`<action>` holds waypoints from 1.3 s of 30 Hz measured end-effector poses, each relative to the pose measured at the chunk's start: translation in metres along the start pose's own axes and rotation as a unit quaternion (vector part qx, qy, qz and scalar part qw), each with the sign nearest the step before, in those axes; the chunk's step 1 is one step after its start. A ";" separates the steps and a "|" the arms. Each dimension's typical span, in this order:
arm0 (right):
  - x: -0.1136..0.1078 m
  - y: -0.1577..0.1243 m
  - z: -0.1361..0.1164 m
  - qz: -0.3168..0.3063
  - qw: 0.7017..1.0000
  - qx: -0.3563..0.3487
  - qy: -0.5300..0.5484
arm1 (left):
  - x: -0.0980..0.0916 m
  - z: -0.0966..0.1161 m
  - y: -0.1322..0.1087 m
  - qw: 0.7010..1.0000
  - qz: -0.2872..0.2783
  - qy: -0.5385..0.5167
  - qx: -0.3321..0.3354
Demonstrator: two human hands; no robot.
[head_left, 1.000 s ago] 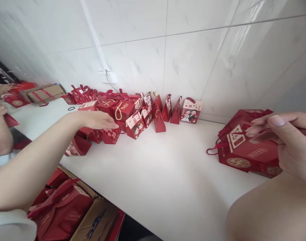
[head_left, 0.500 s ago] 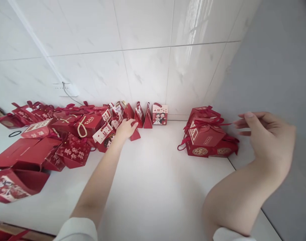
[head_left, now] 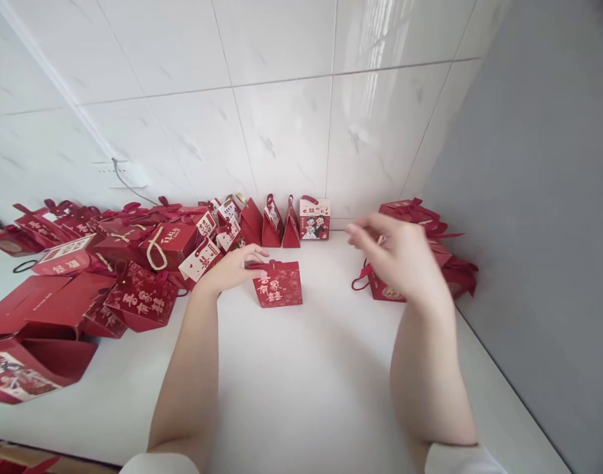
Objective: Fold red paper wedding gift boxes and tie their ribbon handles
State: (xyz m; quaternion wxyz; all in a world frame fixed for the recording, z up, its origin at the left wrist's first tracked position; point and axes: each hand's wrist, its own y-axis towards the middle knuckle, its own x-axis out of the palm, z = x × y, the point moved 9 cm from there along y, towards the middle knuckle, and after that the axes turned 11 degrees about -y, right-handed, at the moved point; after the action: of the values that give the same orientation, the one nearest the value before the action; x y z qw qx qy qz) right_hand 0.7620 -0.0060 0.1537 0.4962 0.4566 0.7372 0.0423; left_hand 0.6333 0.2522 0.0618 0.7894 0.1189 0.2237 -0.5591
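A small red gift box (head_left: 278, 284) with gold characters lies on the white table (head_left: 306, 382) in front of me. My left hand (head_left: 232, 264) rests at its left top corner, fingers pinched on the box's red handle. My right hand (head_left: 397, 253) hovers to the right, blurred by motion, fingers loosely spread with nothing in them. Behind that hand sits a stack of larger red ribboned boxes (head_left: 447, 263) in the corner.
Several red gift boxes and bags (head_left: 133, 257) crowd the table's left side and back along the tiled wall (head_left: 282, 131). A cartoon-printed box (head_left: 314, 219) stands at the back. A grey wall (head_left: 543, 230) bounds the right.
My left hand pulled the small red box out of the row toward me. My right hand swung left, away from the stacked boxes, toward the middle.
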 end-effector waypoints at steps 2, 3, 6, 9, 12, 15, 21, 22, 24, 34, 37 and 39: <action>0.039 -0.001 -0.024 -0.104 0.992 -0.063 -0.017 | 0.009 0.006 -0.012 0.997 -0.048 0.045 -0.033; 0.058 -0.004 -0.034 -0.153 0.984 -0.094 -0.020 | 0.012 0.008 -0.016 0.994 -0.063 0.077 -0.043; 0.102 -0.017 -0.054 -0.258 0.952 -0.162 -0.025 | 0.016 0.015 -0.024 0.983 -0.077 0.163 -0.046; 0.123 -0.025 -0.063 -0.284 0.940 -0.185 -0.039 | 0.015 0.014 -0.027 0.980 -0.069 0.181 -0.051; 0.130 -0.026 -0.062 -0.278 0.943 -0.170 -0.065 | 0.010 0.014 -0.035 0.982 -0.056 0.169 -0.060; 0.134 -0.028 -0.056 -0.300 0.938 -0.151 -0.087 | 0.017 0.023 -0.050 0.985 -0.106 0.123 -0.064; 0.130 -0.035 -0.054 -0.343 0.921 -0.168 -0.073 | 0.044 0.053 -0.079 0.971 -0.232 0.034 -0.043; 0.127 -0.035 -0.054 -0.339 0.923 -0.166 -0.077 | 0.043 0.052 -0.077 0.974 -0.220 0.040 -0.042; 0.121 -0.035 -0.055 -0.334 0.926 -0.159 -0.080 | 0.035 0.047 -0.070 0.982 -0.168 0.069 -0.041; 0.126 -0.044 -0.063 -0.347 0.918 -0.192 -0.017 | 0.038 0.037 -0.050 0.965 -0.121 0.229 -0.027; 0.134 -0.046 -0.056 -0.375 0.903 -0.191 -0.086 | 0.046 0.031 -0.043 0.953 -0.140 0.263 -0.047; 0.132 -0.044 -0.054 -0.369 0.900 -0.197 -0.119 | 0.047 0.032 -0.038 0.950 -0.127 0.285 -0.037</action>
State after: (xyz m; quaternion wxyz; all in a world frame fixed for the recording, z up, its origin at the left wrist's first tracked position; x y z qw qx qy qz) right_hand 0.6807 0.0839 0.0660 0.6400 0.0457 0.7651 -0.0539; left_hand 0.6178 0.1860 0.0688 0.6195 0.2148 0.4727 -0.5888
